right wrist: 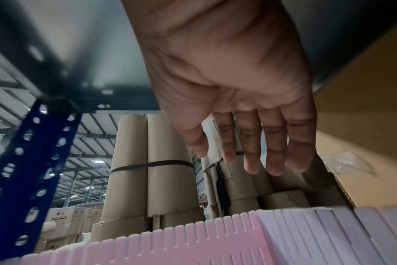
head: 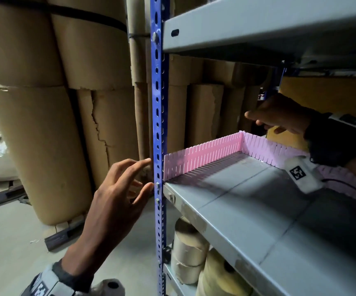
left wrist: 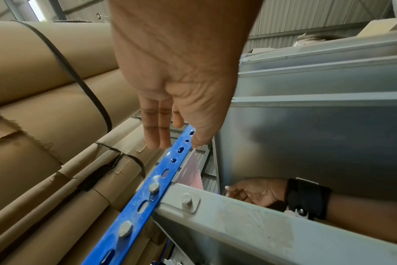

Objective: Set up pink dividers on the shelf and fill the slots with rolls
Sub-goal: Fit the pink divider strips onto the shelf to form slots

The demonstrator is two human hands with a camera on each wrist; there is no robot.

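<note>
A slotted pink divider (head: 204,157) stands upright along the left side of the grey shelf (head: 247,214). A second pink divider (head: 268,149) runs along the back and meets it at the far corner. My left hand (head: 119,197) hovers outside the rack with fingers spread, fingertips beside the blue upright (head: 159,124), holding nothing. My right hand (head: 279,116) is inside the shelf bay just above the back corner, fingers straight and empty. The right wrist view shows that hand (right wrist: 249,143) above the dividers (right wrist: 193,238). Small paper rolls (head: 190,251) sit on the shelf below.
Tall brown cardboard tubes (head: 45,124) strapped together stand left of and behind the rack. Another grey shelf (head: 258,24) hangs close overhead. A brown cardboard box (head: 322,97) fills the right back of the bay. A small roll (head: 108,287) shows near my left wrist.
</note>
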